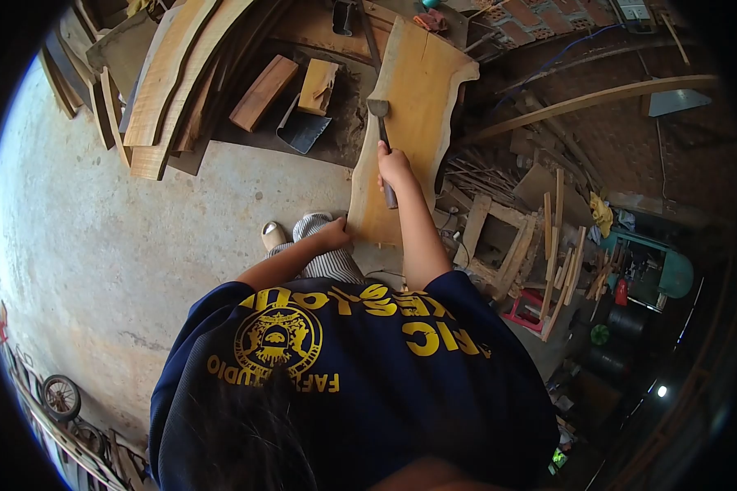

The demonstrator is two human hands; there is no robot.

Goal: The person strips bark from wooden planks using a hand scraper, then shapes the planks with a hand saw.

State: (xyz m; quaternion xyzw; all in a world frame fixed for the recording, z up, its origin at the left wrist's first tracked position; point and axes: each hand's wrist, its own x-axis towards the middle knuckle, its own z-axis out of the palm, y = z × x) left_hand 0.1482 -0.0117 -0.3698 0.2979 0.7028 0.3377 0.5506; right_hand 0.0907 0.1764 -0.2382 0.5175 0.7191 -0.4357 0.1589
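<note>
Right hand (395, 168) is closed round the dark handle of a tool (379, 108) — metal head is over the board (424, 82), approx. at its middle; touching or not, cannot tell. Left hand (333, 235) grips the near left edge of same board, fingers curled on it. Board is long, pale, w/ wavy edges, running from near to far. Left of it — grey floor (98, 229), curved planks (172, 74) and two blocks (264, 92) far left. Scrap wood (549, 237) at right.

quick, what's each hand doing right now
left hand: closed on the near edge of the wooden slab
right hand: closed around the handle of a metal-headed tool
</note>
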